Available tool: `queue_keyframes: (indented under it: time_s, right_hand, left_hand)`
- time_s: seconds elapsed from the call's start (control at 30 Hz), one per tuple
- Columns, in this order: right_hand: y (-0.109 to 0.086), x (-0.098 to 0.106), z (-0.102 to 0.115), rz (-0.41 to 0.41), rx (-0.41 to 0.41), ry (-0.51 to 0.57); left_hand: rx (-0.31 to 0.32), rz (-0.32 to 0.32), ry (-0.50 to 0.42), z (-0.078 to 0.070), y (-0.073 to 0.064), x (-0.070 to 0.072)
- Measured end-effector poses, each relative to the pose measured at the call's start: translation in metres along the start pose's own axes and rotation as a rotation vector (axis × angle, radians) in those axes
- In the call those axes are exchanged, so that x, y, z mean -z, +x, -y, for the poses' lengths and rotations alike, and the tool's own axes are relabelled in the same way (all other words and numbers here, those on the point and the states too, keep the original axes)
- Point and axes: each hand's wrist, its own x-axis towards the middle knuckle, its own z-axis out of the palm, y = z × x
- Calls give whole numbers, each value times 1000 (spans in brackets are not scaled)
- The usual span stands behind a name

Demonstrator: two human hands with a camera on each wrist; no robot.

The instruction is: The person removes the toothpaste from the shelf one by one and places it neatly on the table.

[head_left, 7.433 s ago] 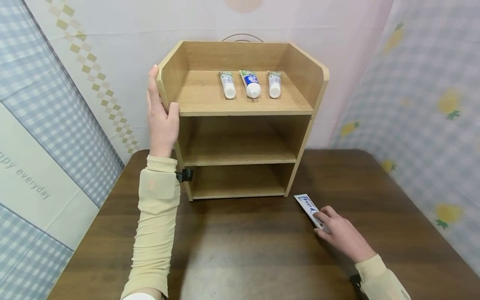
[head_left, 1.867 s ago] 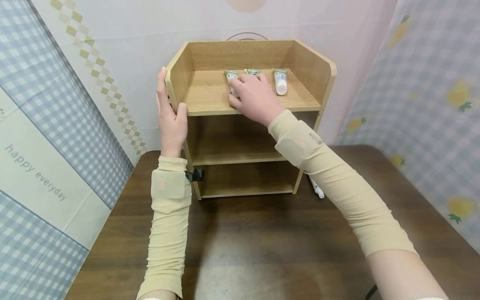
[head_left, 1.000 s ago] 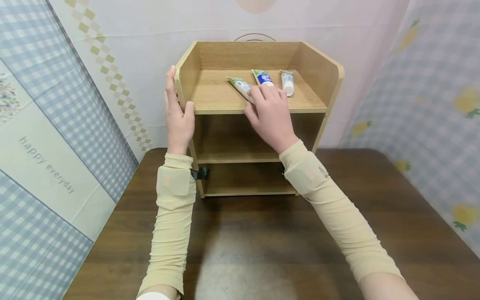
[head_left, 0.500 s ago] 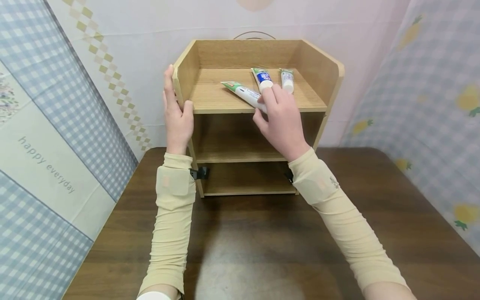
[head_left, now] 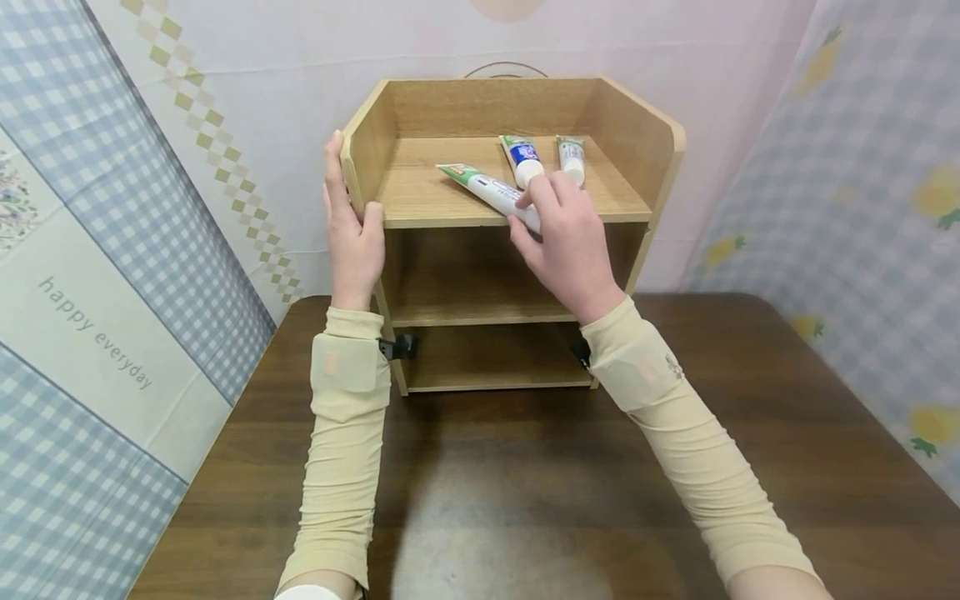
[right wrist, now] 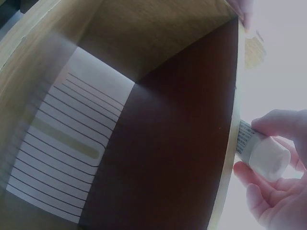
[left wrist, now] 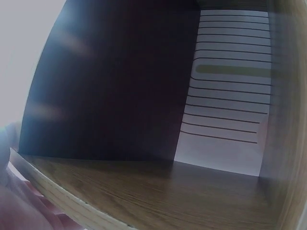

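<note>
My left hand (head_left: 354, 242) grips the left side panel of a wooden shelf unit (head_left: 660, 167), thumb against its front edge; in the left wrist view, part of that hand (left wrist: 21, 206) shows at the wood edge. On the top board a white toothpaste tube (head_left: 491, 193) with a green end lies slanted, its cap end at the front edge. My right hand (head_left: 566, 242) pinches it near the cap. In the right wrist view, thumb and fingers flank the tube's white cap (right wrist: 271, 160). Behind that hand lie a blue-and-white tube (head_left: 525, 154) and a smaller whitish tube (head_left: 572, 157).
The unit's middle shelf (head_left: 480, 320) and bottom shelf (head_left: 495, 385) lie below. It stands on a dark wooden table (head_left: 480, 483), before a pale cloth backdrop (head_left: 315, 75). Checked cloth (head_left: 180, 225) hangs at the left, pineapple-print cloth (head_left: 847, 192) at the right.
My right hand went from a tube on the table up to the left tube on the top board, then swung its cap end rightward and forward. My left hand keeps its hold.
</note>
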Motion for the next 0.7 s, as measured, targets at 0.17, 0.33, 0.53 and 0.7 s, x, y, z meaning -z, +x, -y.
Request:
queue_keyframes:
  time_s: [0.17, 0.33, 0.53, 0.7]
  right_hand:
    - [-1, 0, 1, -8, -7, 5]
    - [0, 1, 4, -1, -26, 2]
    - [-2, 5, 7, 6, -64, 18]
    - [-7, 10, 10, 6, -68, 37]
  left_hand:
    - [-3, 3, -7, 0, 1, 0]
    - [-21, 8, -5, -2, 2, 2]
    - [-17, 11, -5, -4, 1, 2]
    - [-54, 2, -21, 6, 6, 1]
